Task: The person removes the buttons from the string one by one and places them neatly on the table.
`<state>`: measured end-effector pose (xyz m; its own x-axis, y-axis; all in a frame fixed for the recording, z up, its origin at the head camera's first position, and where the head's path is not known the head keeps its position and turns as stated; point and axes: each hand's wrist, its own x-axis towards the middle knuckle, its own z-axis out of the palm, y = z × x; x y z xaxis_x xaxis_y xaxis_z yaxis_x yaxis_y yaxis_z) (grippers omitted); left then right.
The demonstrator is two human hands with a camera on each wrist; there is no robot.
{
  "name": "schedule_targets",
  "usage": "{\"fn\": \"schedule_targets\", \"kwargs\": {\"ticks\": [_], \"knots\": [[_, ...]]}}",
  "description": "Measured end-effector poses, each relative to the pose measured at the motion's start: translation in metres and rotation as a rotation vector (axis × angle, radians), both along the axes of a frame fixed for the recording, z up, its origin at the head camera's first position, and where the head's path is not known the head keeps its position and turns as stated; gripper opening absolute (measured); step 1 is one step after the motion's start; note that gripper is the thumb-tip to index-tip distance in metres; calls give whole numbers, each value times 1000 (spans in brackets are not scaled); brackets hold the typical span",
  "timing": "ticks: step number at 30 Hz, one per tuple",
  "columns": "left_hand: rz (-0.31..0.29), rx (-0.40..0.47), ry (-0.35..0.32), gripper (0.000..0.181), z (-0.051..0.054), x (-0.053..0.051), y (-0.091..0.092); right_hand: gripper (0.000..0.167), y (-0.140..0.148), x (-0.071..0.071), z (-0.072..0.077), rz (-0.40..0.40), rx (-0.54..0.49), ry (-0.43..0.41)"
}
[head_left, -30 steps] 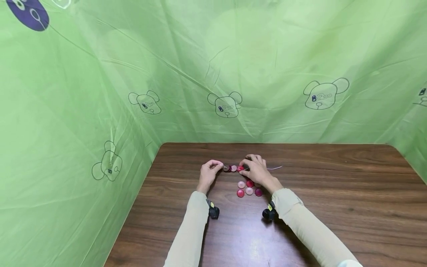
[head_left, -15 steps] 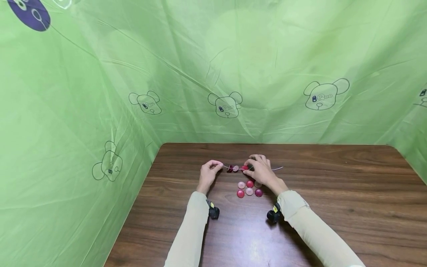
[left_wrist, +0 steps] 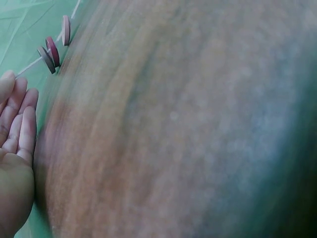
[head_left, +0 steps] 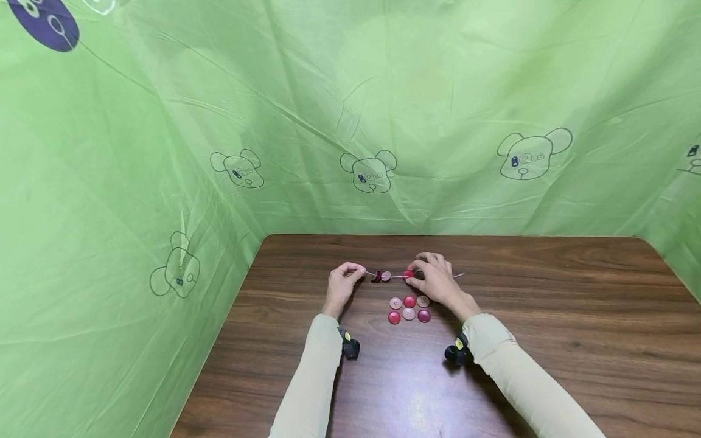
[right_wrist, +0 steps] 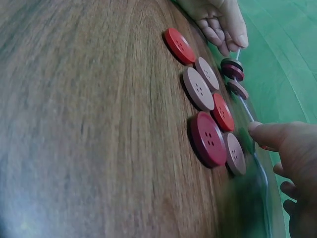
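Observation:
A thin pale cord (head_left: 397, 277) runs between the two hands, just above the table. My left hand (head_left: 341, 287) pinches its left end between thumb and forefinger. Threaded along it are two dark buttons (right_wrist: 232, 69), one maroon and one darker, then a pale pink button (head_left: 386, 276). Further right, my right hand (head_left: 439, 283) pinches a red button (head_left: 408, 275) at the cord; in the right wrist view the thumb and fingers mostly cover that button. The cord's free end trails past the right hand. The left wrist view catches the left hand (left_wrist: 15, 124) at its edge.
Several loose four-hole buttons lie in two rows nearer the person, among them a magenta button (head_left: 424, 316), a red button (head_left: 394, 317) and a pink button (head_left: 409, 314). The brown wooden table (head_left: 547, 328) ends at a green cloth backdrop (head_left: 438, 121).
The right hand has moved right along the cord with the red button, widening the gap to the pink one. The left hand has stayed in place.

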<state>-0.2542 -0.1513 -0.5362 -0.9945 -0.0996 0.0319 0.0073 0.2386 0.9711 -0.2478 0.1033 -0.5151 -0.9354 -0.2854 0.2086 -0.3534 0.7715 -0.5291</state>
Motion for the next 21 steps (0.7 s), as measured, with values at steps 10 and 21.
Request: {"fn": "schedule_targets", "kwargs": {"ticks": [10,21], "knots": [[0,16,2,15,-2,-1,0,26,10,0,-4,-13,6,19],[5,-5,-1,14,-2,-2,-1,28,21,0,-4,-35,4,17]]}}
